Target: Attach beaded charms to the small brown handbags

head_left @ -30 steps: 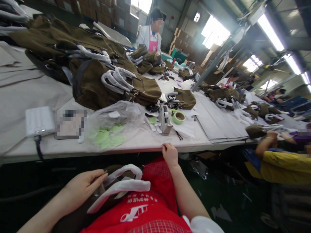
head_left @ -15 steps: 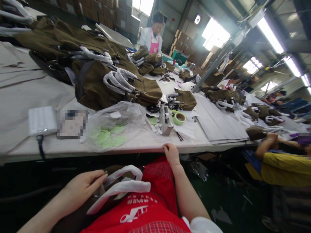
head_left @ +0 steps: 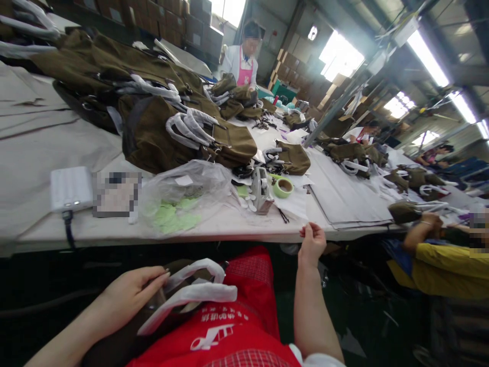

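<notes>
My left hand [head_left: 133, 295] is closed on the edge of an olive bag [head_left: 114, 344] that lies on my lap. White-wrapped handles [head_left: 187, 298] stick up from that bag, over my red apron. At the table's front edge, my right hand [head_left: 313, 242] is raised with its fingertips pinched together; anything between them is too small to make out. Just beyond it on the table are thin black cords [head_left: 283, 216], a green tape roll [head_left: 283, 187] and a metal tape dispenser [head_left: 262, 191].
Olive bags [head_left: 153, 137] with wrapped handles are heaped across the white table [head_left: 229, 229]. Nearer lie a clear plastic bag [head_left: 183, 199] with green pieces and a white box [head_left: 71, 188] with a cable. A person in yellow [head_left: 451, 265] works at the right; another stands behind the table.
My right hand has moved to the right along the table's front edge, its fingers still pinched. My left hand and the bag on my lap stay in place. The view has shifted slightly.
</notes>
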`<state>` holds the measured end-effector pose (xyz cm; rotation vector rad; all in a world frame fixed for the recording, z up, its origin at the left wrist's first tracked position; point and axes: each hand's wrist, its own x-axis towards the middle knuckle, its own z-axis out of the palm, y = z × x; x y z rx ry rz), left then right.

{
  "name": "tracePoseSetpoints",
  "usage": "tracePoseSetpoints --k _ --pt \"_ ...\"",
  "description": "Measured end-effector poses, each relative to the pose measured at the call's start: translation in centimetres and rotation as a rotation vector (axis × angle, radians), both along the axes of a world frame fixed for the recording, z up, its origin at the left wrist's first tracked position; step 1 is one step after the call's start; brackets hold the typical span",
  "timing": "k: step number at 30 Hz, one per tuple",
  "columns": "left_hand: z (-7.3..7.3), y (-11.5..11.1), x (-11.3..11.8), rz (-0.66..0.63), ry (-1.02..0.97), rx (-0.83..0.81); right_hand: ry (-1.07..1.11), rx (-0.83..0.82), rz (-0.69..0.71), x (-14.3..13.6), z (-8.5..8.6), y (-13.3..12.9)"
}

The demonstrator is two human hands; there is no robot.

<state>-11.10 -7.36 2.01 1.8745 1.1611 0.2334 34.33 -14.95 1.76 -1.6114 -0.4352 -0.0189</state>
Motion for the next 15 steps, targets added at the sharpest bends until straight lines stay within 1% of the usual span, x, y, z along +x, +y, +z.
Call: tracePoseSetpoints --k 1,2,3,4,5,7,9,10,11,12,13,15 --pt "0.0 0.0 -0.1 -0.046 -0.001 0.02 -0.08 0.013 -0.043 -0.2 0.9 -0.1" --pt "-0.1 0.0 -0.1 -0.083 -0.005 0.066 -0.16 0.005 -0.059 -0.7 1.7 -0.1" --pt "-0.1 0.0 -0.1 -0.102 -0.01 0.138 -0.23 -0.02 -0.034 -1.6 2.3 0.1" --pt "-0.1 -0.1 -0.1 -0.103 -0.017 0.232 -0.283 -0.056 0.037 -2.9 2.9 0.3" --pt "0.0 -0.2 0.0 -0.103 -0.022 0.332 -0.319 -0.1 0.149 -4.5 3.3 0.7" --pt "0.4 -0.6 0.2 -0.106 -0.017 0.508 -0.339 -0.181 0.451 -8.8 3.7 1.5" --pt "1.0 -1.1 0.5 -0.133 0.004 0.604 -0.337 -0.227 0.738 -13.5 4.0 2.3" --pt "1.4 -1.3 0.6 -0.154 0.012 0.62 -0.34 -0.226 0.854 -15.7 4.0 2.7" --pt "1.7 -1.5 0.7 -0.177 0.016 0.615 -0.344 -0.213 0.94 -17.7 4.1 2.9" --pt "1.9 -1.7 0.7 -0.202 0.014 0.593 -0.343 -0.188 0.998 -19.4 4.1 3.2" --pt "2.1 -1.8 0.7 -0.22 0.006 0.556 -0.334 -0.154 1.029 -20.7 4.1 3.5" --pt "2.3 -2.1 0.4 -0.216 -0.031 0.461 -0.283 -0.089 1.034 -22.2 4.0 4.4"
